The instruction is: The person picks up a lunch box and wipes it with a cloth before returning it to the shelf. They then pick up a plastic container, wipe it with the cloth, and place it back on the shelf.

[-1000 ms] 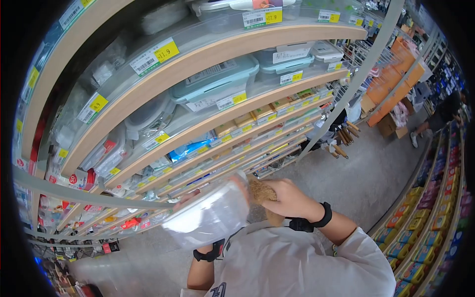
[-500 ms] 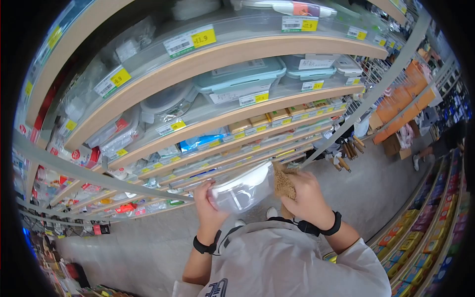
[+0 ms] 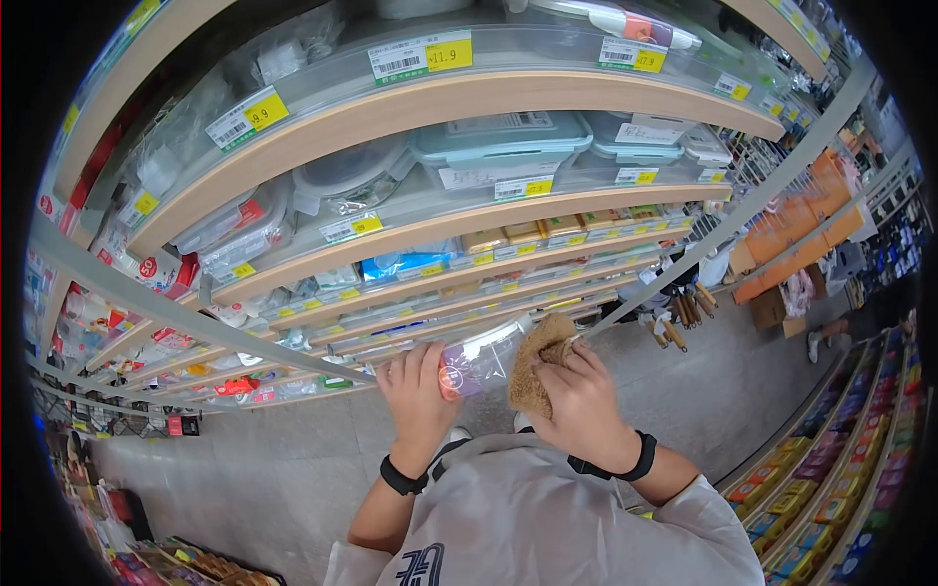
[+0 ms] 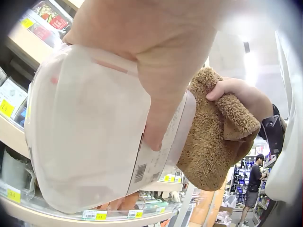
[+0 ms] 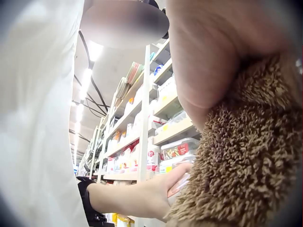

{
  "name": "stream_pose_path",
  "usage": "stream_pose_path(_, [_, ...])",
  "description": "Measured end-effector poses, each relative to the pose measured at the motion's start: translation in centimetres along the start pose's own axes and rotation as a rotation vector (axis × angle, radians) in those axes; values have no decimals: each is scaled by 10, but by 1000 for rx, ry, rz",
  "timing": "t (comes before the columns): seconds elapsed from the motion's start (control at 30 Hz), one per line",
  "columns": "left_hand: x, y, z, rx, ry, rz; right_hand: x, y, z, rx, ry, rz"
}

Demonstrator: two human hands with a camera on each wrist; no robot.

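My left hand (image 3: 420,396) grips one end of a clear plastic container (image 3: 486,359) with a purple and orange label. In the left wrist view the container (image 4: 90,132) looks whitish, with the thumb of the left hand (image 4: 165,61) over its labelled side. A brown fluffy cloth (image 3: 535,376) is pinched in my right hand (image 3: 586,405), against the container's other end. The right wrist view shows the cloth (image 5: 246,156) bunched under the right hand (image 5: 213,56), and the left hand (image 5: 163,189) beyond it at the container.
Curved shelves (image 3: 459,96) of lidded boxes and price tags stand in front. A grey rail (image 3: 723,215) crosses their right side. Shelves of colourful packets (image 3: 831,459) line the right. A person (image 4: 253,187) stands in the aisle, near orange panels (image 3: 811,215).
The container has turned, bringing its printed label into view. The cloth has spread out along its end. Both hands are closer together than half a second ago, and the head view has shifted.
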State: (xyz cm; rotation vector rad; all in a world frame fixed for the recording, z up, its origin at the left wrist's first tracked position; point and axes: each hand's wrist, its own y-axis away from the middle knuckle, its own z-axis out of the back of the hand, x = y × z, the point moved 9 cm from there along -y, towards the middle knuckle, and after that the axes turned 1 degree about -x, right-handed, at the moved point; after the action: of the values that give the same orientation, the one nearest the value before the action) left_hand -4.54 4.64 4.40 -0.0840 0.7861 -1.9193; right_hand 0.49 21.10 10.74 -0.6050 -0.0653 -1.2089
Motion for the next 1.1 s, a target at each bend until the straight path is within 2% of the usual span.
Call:
stream_pose_path(0.2, [-7, -3, 1, -6, -32, -15, 15, 2, 1, -32, 45, 61])
stream_pose_path(0.3, [-6, -3, 0, -24, -13, -12, 6, -1, 3, -36, 35, 17])
stream_pose_path(0.37, [3, -3, -5, 40, 202, 82, -5, -3, 7, -35, -158, -32])
stream_pose_path(0.6, [6, -1, 6, -14, 360, 94, -35, 4, 8, 6, -145, -168])
stream_pose_path(0.7, [10, 3, 8, -57, 420, 105, -46, 5, 11, -74, -205, -173])
stream_pose_path(0.77, [24, 11, 0, -76, 654, 233, -46, 5, 22, -137, -257, -186])
stream_pose_path(0.8, [22, 11, 1, -73, 653, 232, -45, 4, 23, -138, -259, -188])
stream_pose_path(0.87, [24, 15, -10, -50, 1037, 421, -49, 6, 26, -164, -376, -233])
stream_pose_path(1.0, [22, 17, -18, -23, 1120, 468, -47, 6, 19, -199, -503, -287])
stream_pose_path(1.07, [24, 21, -22, -39, 1310, 618, -47, 9, 1, -143, -530, -292])
stream_pose_path(1.1, [24, 20, -22, -39, 1309, 618, -48, 11, -3, -144, -531, -292])
